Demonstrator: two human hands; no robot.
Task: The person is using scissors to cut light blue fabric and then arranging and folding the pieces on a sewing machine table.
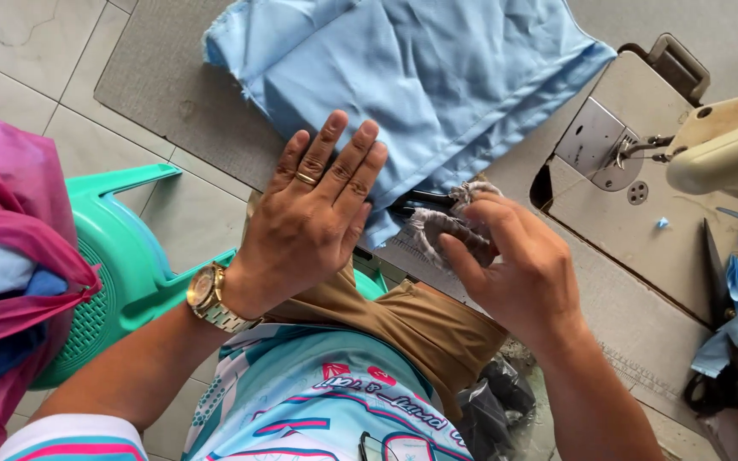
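Pale floor tiles lie below the worn grey tabletop (642, 333). Left hand (313, 218) lies flat, fingers spread, on light blue woven cloth (437, 77). Right hand (514, 265) pinches black scissors with rag-wrapped handles (446, 224). Cloth sits well left of the cream sewing machine (723, 145), apparently unsewn.

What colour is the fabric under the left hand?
Light blue fabric, plain; left hand flat on it. Head view.

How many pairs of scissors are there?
2. One pair of scissors with cloth-wrapped handles sits in the right hand by the blue fabric. Black scissors lie at the table's right edge.
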